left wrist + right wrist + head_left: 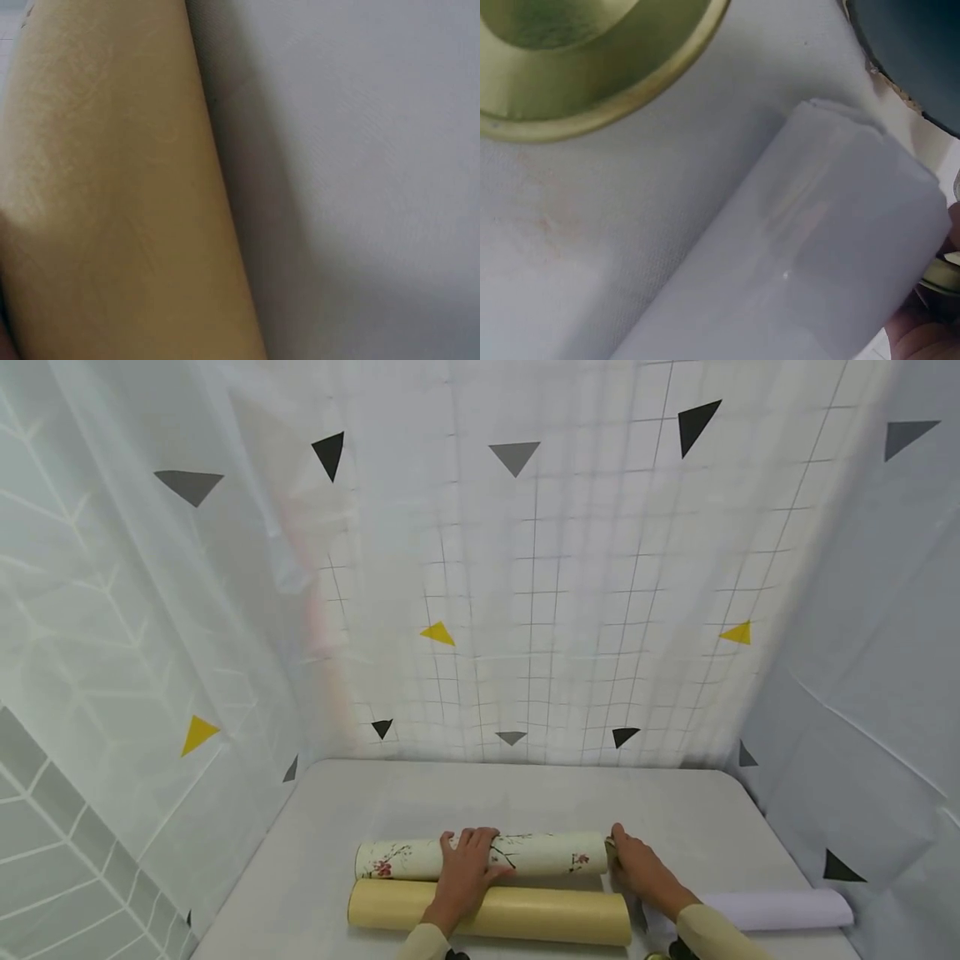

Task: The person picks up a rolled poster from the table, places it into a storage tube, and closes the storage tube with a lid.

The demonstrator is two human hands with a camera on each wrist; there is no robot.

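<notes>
A cream cardboard tube printed with flowering branches (551,853) lies across the table. My left hand (467,868) grips it from above, left of its middle, with the fingers over its top. At the tube's right end my right hand (641,864) holds a gold-coloured metal cap (941,276); whether the cap is seated on the tube cannot be told. Directly in front lies a plain yellow tube (547,914), under my left wrist. It fills much of the left wrist view, where the left hand is mostly out of sight.
A pale white-lilac roll (780,910) lies at the right, below my right forearm. A round gold metal lid (649,94) rests on the table (600,789) near its front edge. In the right wrist view a tube's dark open end (915,52) shows. Patterned curtains (487,568) surround the table.
</notes>
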